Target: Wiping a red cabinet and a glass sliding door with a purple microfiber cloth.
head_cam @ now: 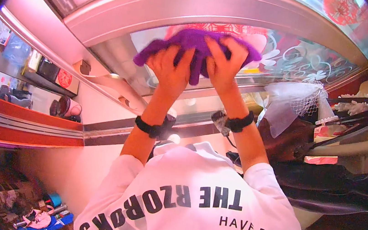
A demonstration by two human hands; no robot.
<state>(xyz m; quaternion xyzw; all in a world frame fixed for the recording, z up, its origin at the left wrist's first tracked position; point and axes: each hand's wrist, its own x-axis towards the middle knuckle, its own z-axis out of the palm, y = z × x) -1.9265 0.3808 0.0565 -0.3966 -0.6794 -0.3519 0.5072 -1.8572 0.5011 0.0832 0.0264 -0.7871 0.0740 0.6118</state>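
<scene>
A purple cloth (196, 44) lies bunched under both hands, against a glass door panel (301, 57) with white floral scrolls and a red paper-cut decoration (215, 26). My left hand (171, 63) grips the cloth at its left part, fingers curled into the folds. On the cloth's right part, my right hand (225, 59) holds it with bent fingers. Folds of cloth hang between the two hands. A dark band is around each forearm. The panel's wide metallic frame (218, 5) curves above the hands.
Shelves (30, 75) with boxes and small items stand at the left. White netting (296, 101) and dark bags or garments hang at the right, close to my right forearm. Below left is a blue tray (60, 224) with assorted items. A dark-edged ledge runs behind the forearms.
</scene>
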